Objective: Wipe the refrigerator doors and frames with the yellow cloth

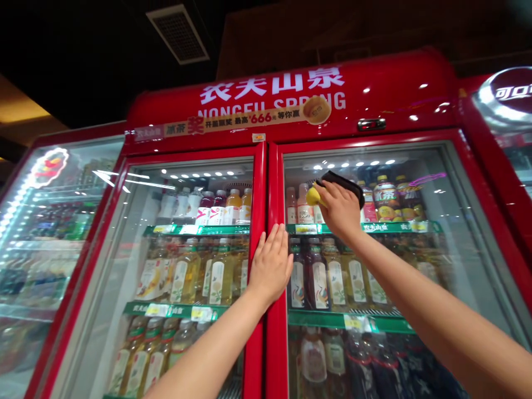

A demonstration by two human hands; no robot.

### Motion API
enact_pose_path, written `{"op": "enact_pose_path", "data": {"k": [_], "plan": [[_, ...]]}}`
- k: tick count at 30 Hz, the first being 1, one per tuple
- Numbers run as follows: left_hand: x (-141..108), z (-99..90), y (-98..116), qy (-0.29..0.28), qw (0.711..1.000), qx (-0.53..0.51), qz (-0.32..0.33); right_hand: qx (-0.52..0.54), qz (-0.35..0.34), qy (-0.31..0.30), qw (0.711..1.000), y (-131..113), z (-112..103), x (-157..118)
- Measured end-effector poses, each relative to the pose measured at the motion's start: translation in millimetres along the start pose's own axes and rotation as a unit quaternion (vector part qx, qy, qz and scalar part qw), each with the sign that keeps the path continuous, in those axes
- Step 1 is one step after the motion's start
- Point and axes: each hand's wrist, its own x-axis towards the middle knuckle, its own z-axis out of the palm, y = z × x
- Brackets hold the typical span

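My left hand (271, 265) lies flat on the red door frame (261, 194) in the middle of the drinks fridge, its fingers stretched upward. Nothing is in it. Higher up and to the right, my right hand (341, 204) grips a black and yellow glass wiper (343, 184) against the upper part of the right glass door (419, 213). The wiper's dark, flat body shows above and beyond the fingers, and a rounded yellow part (312, 195) sticks out at the left. My fingers and palm cover the rest of it. Both fridge doors are closed.
Behind the glass, bottles (222, 271) stand on shelves with green edge strips (178, 310). A red header (390, 102) with white lettering tops the fridge. More lit fridges stand at the left (54, 238) and right (513, 138). A vent (178, 34) sits in the dark ceiling.
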Motion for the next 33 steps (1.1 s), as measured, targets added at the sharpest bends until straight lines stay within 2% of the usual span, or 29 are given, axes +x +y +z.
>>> {"op": "enact_pose_path", "data": {"k": [2,4,6,8,10,12,15,16,18,20,22,23,25,27,29,31,33], "plan": [[-3.0,1.9,0.6,0.011,1.000,-0.006,-0.009,-0.021,0.018,0.002,1.000,-12.4,1.4,-37.2],[-4.4,2.4,1.3,0.019,1.000,-0.012,-0.007,-0.020,-0.029,-0.024,0.999,-29.3,4.5,-66.5],[-1.7,2.0,1.7,0.024,1.000,-0.015,-0.002,-0.006,-0.091,-0.061,0.994,-40.0,7.1,-69.1],[4.7,1.9,2.1,0.026,1.000,-0.013,-0.006,0.005,-0.116,-0.081,0.990,-36.5,7.3,-47.4],[11.3,2.7,3.1,0.021,1.000,-0.009,-0.008,0.005,-0.081,-0.072,0.994,-20.6,4.4,-23.3],[14.7,4.6,4.9,0.015,1.000,-0.006,-0.003,-0.008,-0.003,-0.038,0.999,-2.6,-0.1,-20.3],[12.3,7.8,9.3,0.013,1.000,-0.007,-0.007,-0.046,0.101,0.004,0.994,4.0,-5.2,-62.9],[10.9,8.5,11.2,0.013,1.000,-0.010,-0.008,-0.059,0.111,-0.001,0.992,-0.4,-6.1,-81.1],[10.2,9.2,15.3,0.014,1.000,-0.018,-0.004,-0.066,0.071,-0.050,0.994,-12.6,-6.9,-106.0],[14.0,9.1,19.8,0.018,0.999,-0.029,0.005,-0.057,0.015,-0.092,0.994,-17.1,-7.8,-106.0],[21.1,8.6,24.9,0.020,0.999,-0.040,0.012,-0.046,-0.010,-0.098,0.994,-5.4,-11.2,-88.8],[24.8,8.4,27.8,0.020,0.999,-0.045,0.015,-0.043,-0.002,-0.087,0.995,5.5,-14.2,-80.1],[30.3,8.4,34.6,0.019,0.998,-0.052,0.018,-0.052,0.057,-0.051,0.996,29.7,-21.4,-73.7],[32.1,9.2,42.5,0.016,0.998,-0.056,0.016,-0.074,0.147,-0.009,0.986,46.0,-27.7,-86.1],[32.3,10.9,51.4,0.012,0.998,-0.060,0.018,-0.092,0.186,0.005,0.978,49.2,-30.9,-106.4],[34.9,13.4,61.4,0.011,0.997,-0.064,0.028,-0.090,0.136,-0.026,0.986,45.6,-31.4,-116.5],[42.5,16.3,72.7,0.015,0.997,-0.067,0.031,-0.076,0.048,-0.074,0.993,46.9,-32.0,-105.0]]}}
